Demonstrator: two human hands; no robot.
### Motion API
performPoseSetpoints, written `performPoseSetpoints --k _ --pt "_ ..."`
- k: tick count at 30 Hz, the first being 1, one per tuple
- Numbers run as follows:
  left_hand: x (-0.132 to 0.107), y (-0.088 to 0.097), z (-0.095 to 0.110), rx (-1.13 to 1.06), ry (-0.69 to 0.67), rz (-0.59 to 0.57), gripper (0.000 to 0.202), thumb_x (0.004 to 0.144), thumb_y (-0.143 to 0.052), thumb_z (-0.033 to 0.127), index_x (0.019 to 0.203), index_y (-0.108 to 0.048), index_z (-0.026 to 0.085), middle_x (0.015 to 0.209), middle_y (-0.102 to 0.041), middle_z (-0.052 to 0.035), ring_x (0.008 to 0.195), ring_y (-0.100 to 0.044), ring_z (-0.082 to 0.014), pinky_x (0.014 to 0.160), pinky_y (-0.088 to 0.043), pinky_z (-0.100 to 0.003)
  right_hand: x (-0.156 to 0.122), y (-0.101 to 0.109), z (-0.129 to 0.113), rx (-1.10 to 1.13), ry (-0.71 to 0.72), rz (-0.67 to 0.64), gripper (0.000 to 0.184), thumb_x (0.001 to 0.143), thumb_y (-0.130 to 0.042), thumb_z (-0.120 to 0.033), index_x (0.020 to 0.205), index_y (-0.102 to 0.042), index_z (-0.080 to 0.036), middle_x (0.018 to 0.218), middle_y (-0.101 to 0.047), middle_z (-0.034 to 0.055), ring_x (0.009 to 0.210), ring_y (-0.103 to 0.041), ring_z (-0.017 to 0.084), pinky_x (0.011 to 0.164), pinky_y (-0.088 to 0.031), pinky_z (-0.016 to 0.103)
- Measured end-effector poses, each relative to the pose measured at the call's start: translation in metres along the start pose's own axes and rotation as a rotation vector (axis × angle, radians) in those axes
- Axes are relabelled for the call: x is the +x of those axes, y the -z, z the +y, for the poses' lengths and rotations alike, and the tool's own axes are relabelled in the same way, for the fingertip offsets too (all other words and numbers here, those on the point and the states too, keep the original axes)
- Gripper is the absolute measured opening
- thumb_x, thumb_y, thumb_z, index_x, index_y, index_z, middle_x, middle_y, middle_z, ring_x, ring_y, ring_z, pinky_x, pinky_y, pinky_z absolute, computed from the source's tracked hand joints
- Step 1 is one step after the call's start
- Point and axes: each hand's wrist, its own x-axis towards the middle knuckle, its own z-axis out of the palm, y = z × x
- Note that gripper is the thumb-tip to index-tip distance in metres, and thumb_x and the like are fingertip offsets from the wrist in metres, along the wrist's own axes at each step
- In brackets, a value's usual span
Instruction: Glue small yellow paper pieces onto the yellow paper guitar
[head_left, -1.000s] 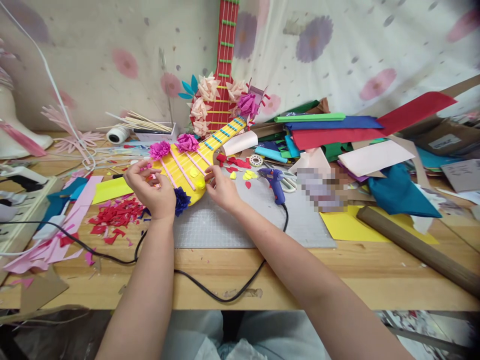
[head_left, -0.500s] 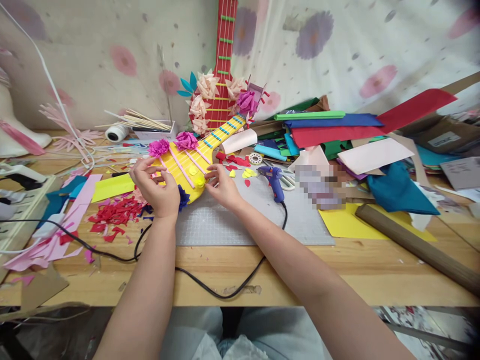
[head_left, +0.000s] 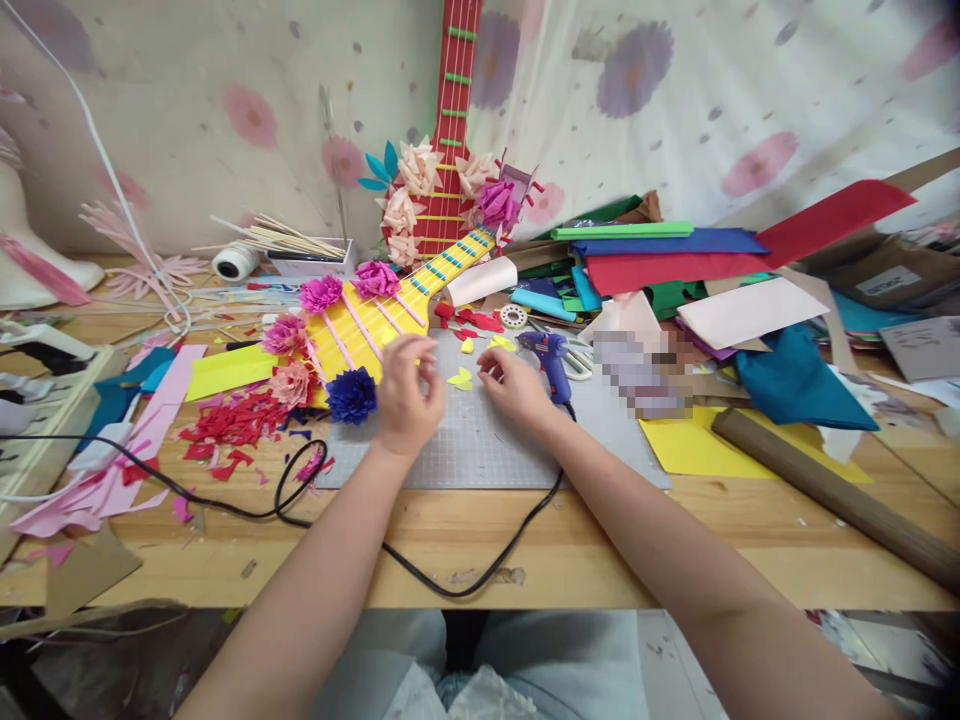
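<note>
My left hand [head_left: 409, 395] is raised over the lower right of a yellow paper guitar [head_left: 345, 335], its fingers loosely bent and apart, with nothing visible in them. It hides part of the guitar's body. My right hand [head_left: 516, 388] hovers low over the grey cutting mat [head_left: 480, 455], fingers curved and slightly spread, beside small yellow paper petals [head_left: 460, 379]. Just to its right lies a blue glue gun [head_left: 551, 362]. Along the guitar's edge sit magenta and pink paper flowers [head_left: 321, 292] and a dark blue paper flower [head_left: 352, 395].
A red paper guitar [head_left: 439, 215] with pale flowers leans at the back. Red paper scraps [head_left: 240, 420] lie at left. The glue gun's black cord [head_left: 480, 575] loops along the front. Coloured paper sheets [head_left: 667, 265] and a brown tube [head_left: 825, 490] fill the right.
Both hands have moved right, away from the yellow guitar's middle. Its left-side flowers and the dark blue flower now show fully. Yellow petals are visible between the hands.
</note>
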Motion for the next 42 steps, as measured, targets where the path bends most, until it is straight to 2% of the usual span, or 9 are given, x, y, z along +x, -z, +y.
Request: performPoseSetpoints --k 2,5,10,16,22,27,31,35,42 --pt "-0.010 -0.014 0.010 -0.051 -0.059 -0.219 0.038 0.072 -0.043 0.001 0.106 -0.047 0.018 0.101 -0.055 -0.0071 0.088 -0.056 -0.0138 0.075 -0.050 -0.027 -0.006 0.003 0.008 -0.098 -0.005 0.002 0.013 0.077 -0.048 -0.018 0.087 -0.055 -0.021 0.084 -0.065 0.0025 0.071 -0.058 0.016 0.064 -0.041 0.029" --pt "-0.019 -0.029 0.012 -0.061 0.031 -0.429 0.041 0.073 -0.045 0.004 0.112 -0.044 0.017 0.104 -0.056 -0.0084 0.087 -0.058 -0.0140 0.079 -0.050 -0.030 -0.009 0.002 0.010 -0.154 0.006 0.020 0.016 0.078 -0.048 -0.018 0.092 -0.057 -0.021 0.086 -0.066 0.0027 0.076 -0.059 0.017 0.066 -0.040 0.029" --pt "-0.019 -0.029 -0.006 -0.034 0.262 -0.506 0.054 0.070 -0.042 0.000 0.121 -0.035 0.018 0.112 -0.054 -0.0094 0.093 -0.060 -0.0149 0.082 -0.049 -0.033 -0.007 -0.005 0.002 -0.126 0.156 -0.040 0.024 0.078 -0.053 -0.020 0.102 -0.053 -0.022 0.095 -0.066 0.0025 0.088 -0.057 0.018 0.073 -0.041 0.029" --pt "-0.018 -0.026 -0.010 -0.021 0.340 -0.611 0.059 0.068 -0.043 -0.001 0.123 -0.034 0.018 0.115 -0.053 -0.0100 0.093 -0.060 -0.0161 0.085 -0.048 -0.035 -0.009 -0.008 0.000 -0.236 0.235 -0.079 0.023 0.079 -0.053 -0.020 0.102 -0.053 -0.020 0.090 -0.067 0.0037 0.090 -0.055 0.020 0.075 -0.040 0.031" --pt "-0.021 -0.028 -0.014 -0.073 0.360 -0.599 0.060 0.066 -0.042 -0.002 0.123 -0.035 0.016 0.113 -0.053 -0.0115 0.089 -0.061 -0.0143 0.085 -0.047 -0.035 -0.010 -0.008 0.001 -0.192 0.215 -0.020 0.021 0.078 -0.049 -0.015 0.098 -0.055 -0.020 0.086 -0.067 0.0038 0.085 -0.057 0.020 0.074 -0.041 0.032" --pt "-0.019 -0.027 -0.013 -0.133 0.383 -0.459 0.048 0.069 -0.044 0.002 0.115 -0.043 0.017 0.106 -0.057 -0.0083 0.084 -0.062 -0.0130 0.079 -0.049 -0.031 -0.012 -0.005 0.000 -0.037 0.101 0.179 0.019 0.081 -0.048 -0.020 0.099 -0.054 -0.021 0.089 -0.067 0.0039 0.081 -0.060 0.018 0.075 -0.043 0.032" --pt "-0.017 -0.031 -0.006 -0.357 0.721 -0.363 0.025 0.080 -0.048 0.018 0.105 -0.047 0.017 0.089 -0.062 -0.0050 0.058 -0.061 -0.0094 0.062 -0.051 -0.026 -0.013 -0.003 -0.002 -0.061 0.126 0.239 0.016 0.083 -0.047 -0.022 0.097 -0.055 -0.021 0.092 -0.067 0.0055 0.083 -0.060 0.019 0.076 -0.043 0.032" --pt "-0.015 -0.036 -0.001 -0.706 1.081 -0.378 0.019 0.083 -0.048 0.030 0.093 -0.050 0.014 0.075 -0.064 -0.0047 0.055 -0.063 -0.0119 0.054 -0.053 -0.026 -0.014 -0.002 -0.006 -0.122 0.252 0.134 0.015 0.084 -0.047 -0.022 0.095 -0.057 -0.021 0.091 -0.067 0.0049 0.091 -0.059 0.020 0.077 -0.042 0.032" --pt "-0.010 -0.030 0.004 -0.786 1.208 -0.317 0.025 0.069 -0.066 0.017 0.091 -0.053 0.012 0.071 -0.066 -0.0028 0.061 -0.065 -0.0131 0.048 -0.054 -0.022 -0.019 -0.004 -0.008 -0.059 0.235 0.041 0.018 0.080 -0.053 -0.023 0.098 -0.056 -0.022 0.095 -0.067 0.0050 0.095 -0.058 0.020 0.081 -0.044 0.034"
